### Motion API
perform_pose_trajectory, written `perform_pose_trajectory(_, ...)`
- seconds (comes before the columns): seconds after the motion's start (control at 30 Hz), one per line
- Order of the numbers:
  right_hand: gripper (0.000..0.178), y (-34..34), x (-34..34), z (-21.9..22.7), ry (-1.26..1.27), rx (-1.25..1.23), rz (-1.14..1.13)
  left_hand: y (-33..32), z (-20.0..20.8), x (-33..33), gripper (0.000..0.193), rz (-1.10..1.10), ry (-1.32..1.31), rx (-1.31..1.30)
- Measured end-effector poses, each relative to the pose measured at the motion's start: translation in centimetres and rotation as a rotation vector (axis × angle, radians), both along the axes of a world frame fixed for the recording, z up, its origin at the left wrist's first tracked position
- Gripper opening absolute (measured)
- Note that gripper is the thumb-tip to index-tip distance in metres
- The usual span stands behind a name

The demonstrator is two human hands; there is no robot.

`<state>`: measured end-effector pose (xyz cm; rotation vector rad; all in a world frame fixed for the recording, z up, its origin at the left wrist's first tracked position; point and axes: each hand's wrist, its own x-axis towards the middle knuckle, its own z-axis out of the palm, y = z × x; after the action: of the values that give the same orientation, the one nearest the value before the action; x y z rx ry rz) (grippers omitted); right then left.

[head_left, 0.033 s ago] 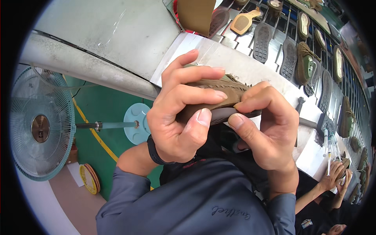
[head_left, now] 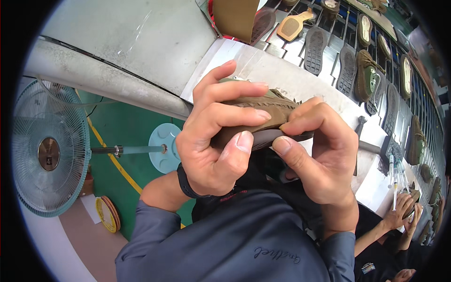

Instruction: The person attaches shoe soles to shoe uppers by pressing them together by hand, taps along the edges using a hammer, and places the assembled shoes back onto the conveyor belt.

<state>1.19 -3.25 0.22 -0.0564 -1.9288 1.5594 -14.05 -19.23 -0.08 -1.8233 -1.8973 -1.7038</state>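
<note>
A brown and olive shoe (head_left: 277, 110) is held up in front of me, tilted on its side, with stitching along its upper and a dark sole along its lower edge. My left hand (head_left: 216, 136) wraps round one end, its fingers over the upper and its thumb against the sole side. At the other end, my right hand (head_left: 324, 145) pinches the seam between upper and sole with curled index finger and thumb. My palms and fingers hide much of the shoe, including both its ends.
A conveyor rack at the upper right carries several soles (head_left: 315, 50) and shoes (head_left: 366, 75). On the white ledge lies a hammer (head_left: 370, 146), near a brush container (head_left: 394, 152). A co-worker's hands (head_left: 399, 211) hold a shoe at lower right. A blue fan (head_left: 51, 148) stands left.
</note>
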Motion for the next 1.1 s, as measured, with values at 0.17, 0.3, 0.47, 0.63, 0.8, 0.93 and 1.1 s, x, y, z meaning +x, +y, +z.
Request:
perform_pose_trajectory(0.17, 0.021, -1.0, -0.1, 1.2, -0.210, 0.034, 0.099, -1.2, -0.9, 0.5, 0.016, 0.102, 0.043, 0.089)
perform_pose_trajectory(0.3, 0.022, -2.4, -1.4, 1.1, -0.272, 0.139, 0.136, -2.9, -4.7, 1.1, 0.012, 0.215, 0.009, 0.276)
perform_pose_trajectory(0.47, 0.038, -2.5, -1.7, -3.1, -0.256, 0.663, 0.001, -3.7, -14.9, 3.1, 0.054, 0.411, -0.106, 0.243)
perform_pose_trajectory(0.63, 0.039, 2.5, 0.6, -5.9, -0.393, 0.965, -0.067, -2.6, -16.8, 4.5, 0.065, 0.174, -0.091, -0.133)
perform_pose_trajectory(0.8, 0.032, 3.4, 0.8, -6.1, -0.402, 1.027, -0.023, -3.1, -15.4, 2.9, 0.072, 0.053, -0.070, -0.373)
perform_pose_trajectory(0.93, 0.028, 3.2, 0.7, -5.8, -0.425, 1.060, 0.004, -2.1, -15.1, 2.0, 0.072, -0.081, -0.263, -0.314)
perform_pose_trajectory(1.1, 0.029, 2.8, 0.3, -6.0, -0.416, 1.054, 0.029, -1.8, -14.5, 2.1, 0.060, -0.125, -0.420, -0.309)
